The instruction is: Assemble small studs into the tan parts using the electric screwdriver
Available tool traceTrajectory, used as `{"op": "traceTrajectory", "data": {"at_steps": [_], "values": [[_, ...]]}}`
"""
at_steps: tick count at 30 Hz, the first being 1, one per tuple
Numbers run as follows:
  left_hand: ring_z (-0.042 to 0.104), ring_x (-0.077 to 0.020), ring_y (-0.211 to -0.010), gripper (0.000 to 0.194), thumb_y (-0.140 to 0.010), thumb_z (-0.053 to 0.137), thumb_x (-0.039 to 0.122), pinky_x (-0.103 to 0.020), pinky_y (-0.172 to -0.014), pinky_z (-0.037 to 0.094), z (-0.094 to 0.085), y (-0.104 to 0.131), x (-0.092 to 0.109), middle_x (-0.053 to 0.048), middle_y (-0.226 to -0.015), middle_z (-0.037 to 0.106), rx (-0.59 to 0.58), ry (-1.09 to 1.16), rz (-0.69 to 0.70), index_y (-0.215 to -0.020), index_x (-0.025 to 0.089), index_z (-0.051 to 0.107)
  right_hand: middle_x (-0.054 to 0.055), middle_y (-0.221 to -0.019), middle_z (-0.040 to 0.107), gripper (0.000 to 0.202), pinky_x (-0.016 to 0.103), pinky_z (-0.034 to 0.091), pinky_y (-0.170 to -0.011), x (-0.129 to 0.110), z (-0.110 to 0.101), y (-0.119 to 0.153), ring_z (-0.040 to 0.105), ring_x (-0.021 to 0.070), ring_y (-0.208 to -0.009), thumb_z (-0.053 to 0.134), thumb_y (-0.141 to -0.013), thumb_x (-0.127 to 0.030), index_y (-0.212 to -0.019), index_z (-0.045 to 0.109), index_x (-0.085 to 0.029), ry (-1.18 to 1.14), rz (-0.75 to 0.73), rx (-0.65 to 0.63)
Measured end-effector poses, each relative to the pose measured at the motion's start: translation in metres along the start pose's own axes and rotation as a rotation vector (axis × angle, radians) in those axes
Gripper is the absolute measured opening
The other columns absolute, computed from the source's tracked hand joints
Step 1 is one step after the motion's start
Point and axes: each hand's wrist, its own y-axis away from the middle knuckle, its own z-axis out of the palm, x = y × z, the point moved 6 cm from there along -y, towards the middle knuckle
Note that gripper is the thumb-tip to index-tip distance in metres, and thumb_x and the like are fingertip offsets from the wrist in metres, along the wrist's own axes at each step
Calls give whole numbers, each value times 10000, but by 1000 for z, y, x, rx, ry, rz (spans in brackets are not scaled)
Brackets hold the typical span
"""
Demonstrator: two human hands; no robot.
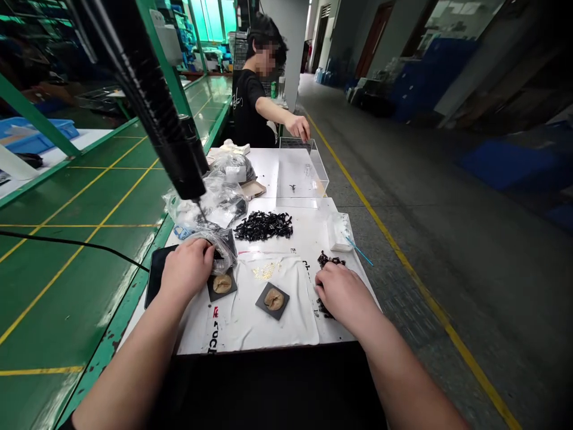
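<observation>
My left hand (188, 266) rests at the left beside a clear plastic bag (226, 254), its fingers bent and their tips hidden. My right hand (344, 291) is curled over a pile of small dark parts (330, 259); what lies in its fingers is hidden. Between the hands, a dark square block (273, 300) with a tan, creased lump on top sits on a white cloth (286, 331). A similar block (222, 285) stands closer to my left hand. Tiny gold-coloured pieces (267, 271) are scattered on the cloth.
A heap of black parts (264, 226) lies farther back, near plastic bags (210, 194). A black powered screwdriver (165, 131) hangs above the left side. A white box (339, 232) holds a blue stick. Across the table, a co-worker (253, 101) reaches toward a clear tray (298, 179).
</observation>
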Motion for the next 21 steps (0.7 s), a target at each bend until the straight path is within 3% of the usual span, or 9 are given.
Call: {"op": "traceTrajectory", "data": {"at_steps": [3,6,10,13,17,21], "values": [[713,-356,-1141,393,-1142,373,407,-430,-808,459,-7,8,1,-120,-1151,771,54,-40,-20,-938,225,656,107,-1115,737,140,416,488,-931,1,1,-3,696,305,-1105,654,-1036,-201,-977,781,-207,-39,-10,4],[701,-344,-1030,429,-1158,375,419,-428,-782,413,-17,19,6,-118,-993,745,200,-35,-2,-845,228,597,74,-1138,731,142,381,490,-921,6,-3,-5,695,260,-1093,616,-1075,-236,-1003,738,-229,-85,-5,21],[640,-286,-854,476,-1165,424,453,-417,-760,395,-20,41,25,-83,-816,658,366,92,137,-751,237,517,55,-1149,748,124,365,495,-887,9,-9,-6,705,235,-1047,589,-1087,-260,-1016,688,-237,-276,48,98],[601,-236,-790,460,-1167,466,426,-386,-746,427,-13,59,51,-58,-802,629,339,294,289,-756,230,526,32,-1087,788,133,360,514,-897,-5,-9,-3,728,227,-1014,587,-1085,-283,-1043,709,-250,-490,8,114],[672,-201,-894,218,-1145,566,318,-336,-808,530,1,85,87,-61,-959,712,220,598,525,-984,207,663,27,-1144,840,182,352,550,-987,-41,-2,5,768,221,-1075,619,-1070,-267,-1118,795,-267,-673,-125,47],[709,-183,-917,114,-1119,658,284,-329,-822,548,8,106,104,-60,-1051,787,186,641,819,-1110,216,749,28,-1062,846,180,356,581,-972,-66,11,10,774,219,-997,630,-1069,-254,-1059,809,-266,-708,-176,31]]}}
